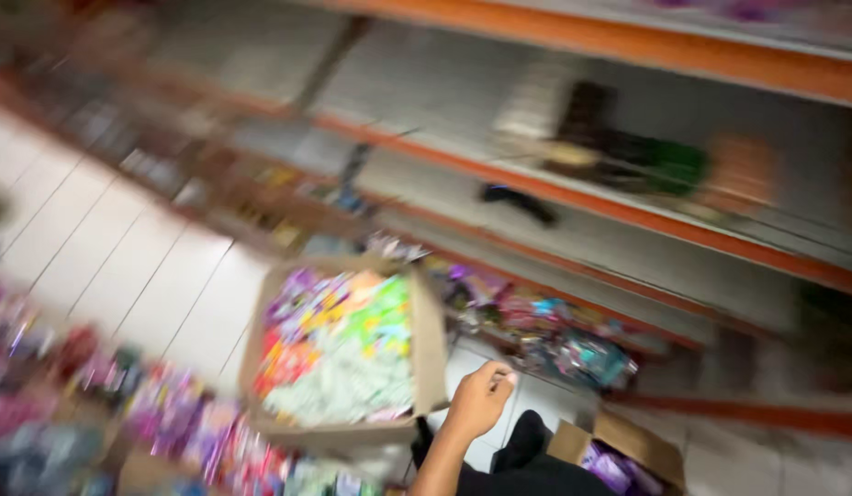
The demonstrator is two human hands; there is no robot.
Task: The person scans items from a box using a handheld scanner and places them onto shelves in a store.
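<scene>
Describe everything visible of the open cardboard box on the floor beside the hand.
The cardboard box is brown, open-topped, tilted in view, standing on the white tiled floor before the orange-edged shelves. It is filled with small bright packets, purple, yellow, green, red and pale. Motion blur hides details. The hand is beside its right wall; contact cannot be told.

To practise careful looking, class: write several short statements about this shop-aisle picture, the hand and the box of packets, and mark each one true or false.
1. The cardboard box holds many colourful packets. True.
2. The hand is deep inside the box. False: it is beside the box's right wall, outside it.
3. The shelves have orange front edges. True.
4. The floor is dark carpet. False: it is pale tile with visible joint lines.
5. Two hands are in view. False: only one shows, and the blur hides whether it holds anything.
</scene>
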